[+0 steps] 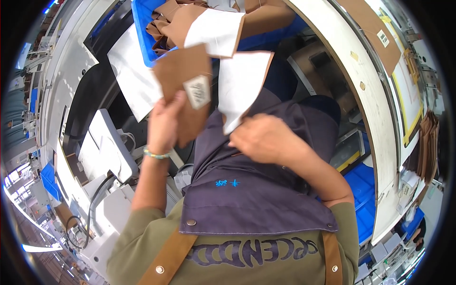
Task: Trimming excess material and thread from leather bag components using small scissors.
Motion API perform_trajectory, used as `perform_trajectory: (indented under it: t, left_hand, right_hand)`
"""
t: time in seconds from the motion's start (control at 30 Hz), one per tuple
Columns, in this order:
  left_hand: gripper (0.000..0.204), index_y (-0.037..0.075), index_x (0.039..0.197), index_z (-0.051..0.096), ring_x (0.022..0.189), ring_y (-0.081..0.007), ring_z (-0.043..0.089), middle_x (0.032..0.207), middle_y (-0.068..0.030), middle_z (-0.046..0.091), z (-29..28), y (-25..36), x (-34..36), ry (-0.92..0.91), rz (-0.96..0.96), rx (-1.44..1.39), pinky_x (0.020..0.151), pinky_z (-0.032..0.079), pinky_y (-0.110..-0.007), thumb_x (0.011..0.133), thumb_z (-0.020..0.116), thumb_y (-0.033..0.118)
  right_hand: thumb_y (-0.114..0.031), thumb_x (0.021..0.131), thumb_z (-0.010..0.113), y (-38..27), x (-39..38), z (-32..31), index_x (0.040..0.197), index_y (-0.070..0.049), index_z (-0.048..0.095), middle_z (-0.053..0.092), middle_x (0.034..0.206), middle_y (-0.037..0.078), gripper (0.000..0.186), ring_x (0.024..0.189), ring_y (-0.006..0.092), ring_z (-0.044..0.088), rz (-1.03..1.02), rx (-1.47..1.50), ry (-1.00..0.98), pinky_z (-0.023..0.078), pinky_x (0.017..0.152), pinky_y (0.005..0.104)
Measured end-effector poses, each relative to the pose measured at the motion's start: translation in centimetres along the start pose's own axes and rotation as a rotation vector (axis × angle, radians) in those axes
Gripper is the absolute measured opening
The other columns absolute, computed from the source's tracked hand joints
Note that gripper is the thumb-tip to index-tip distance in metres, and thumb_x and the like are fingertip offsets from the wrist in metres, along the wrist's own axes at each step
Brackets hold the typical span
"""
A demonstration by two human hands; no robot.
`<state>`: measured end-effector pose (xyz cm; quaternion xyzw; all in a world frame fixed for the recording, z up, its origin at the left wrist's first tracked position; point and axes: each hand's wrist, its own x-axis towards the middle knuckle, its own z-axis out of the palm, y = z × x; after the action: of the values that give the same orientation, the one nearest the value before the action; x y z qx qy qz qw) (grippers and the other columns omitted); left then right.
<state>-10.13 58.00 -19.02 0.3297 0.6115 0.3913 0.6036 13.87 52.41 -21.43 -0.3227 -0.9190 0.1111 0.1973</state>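
My left hand (164, 123) is closed on a brown fabric piece (183, 66) that bears a white paper label (197, 91); the piece is slightly blurred. To its right, my right hand (268, 140) pinches the lower tip of a white-faced fabric piece (241, 83) with a thin brown edge. The two pieces hang apart above my lap, over a dark apron (266, 204). Beyond them another white-faced brown piece (213, 34) lies across a pile of brown fabric (168, 23) in a blue bin (142, 35).
A white sheet (133, 71) lies left of the bin. White machine housing (111, 142) with a cable stands at my left. A pale curved table edge (363, 90) runs along my right, with a labelled brown piece (375, 35) on top. Blue crates (361, 199) sit below it.
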Motion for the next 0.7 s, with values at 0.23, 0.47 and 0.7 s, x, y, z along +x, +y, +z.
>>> perform_trajectory:
  t: [0.23,0.47,0.7]
  left_hand:
    - [0.038,0.000,0.131,0.060,0.107,-0.0130,0.063,0.121,-0.0067,0.068,4.4,-2.9,-1.9,-0.294,-0.113,-0.396,0.097,0.047,-0.029,0.105,0.057,0.028]
    - [0.032,0.002,0.121,0.064,0.100,-0.0128,0.067,0.113,-0.0083,0.071,1.7,-3.8,0.1,-0.314,-0.068,0.020,0.088,0.054,-0.030,0.101,0.065,0.026]
    - [0.025,0.000,0.117,0.067,0.095,-0.0082,0.066,0.107,-0.0041,0.072,-1.1,-1.3,0.1,-0.316,-0.016,-0.011,0.084,0.053,-0.026,0.105,0.059,0.020]
  right_hand:
    - [-0.024,0.079,0.068,-1.0,3.7,3.0,0.073,-0.008,0.067,0.067,0.074,0.009,0.017,0.075,0.0253,0.068,-0.127,0.053,-0.263,0.055,0.064,0.0377]
    - [-0.033,0.089,0.069,-1.1,4.5,2.2,0.085,-0.009,0.068,0.068,0.084,0.008,0.024,0.077,0.0263,0.067,-0.174,0.300,-0.114,0.055,0.068,0.0390]
    - [-0.025,0.100,0.061,4.8,3.6,-0.1,0.099,-0.002,0.070,0.065,0.090,0.009,0.026,0.073,0.0169,0.061,0.381,0.886,0.618,0.049,0.067,0.0316]
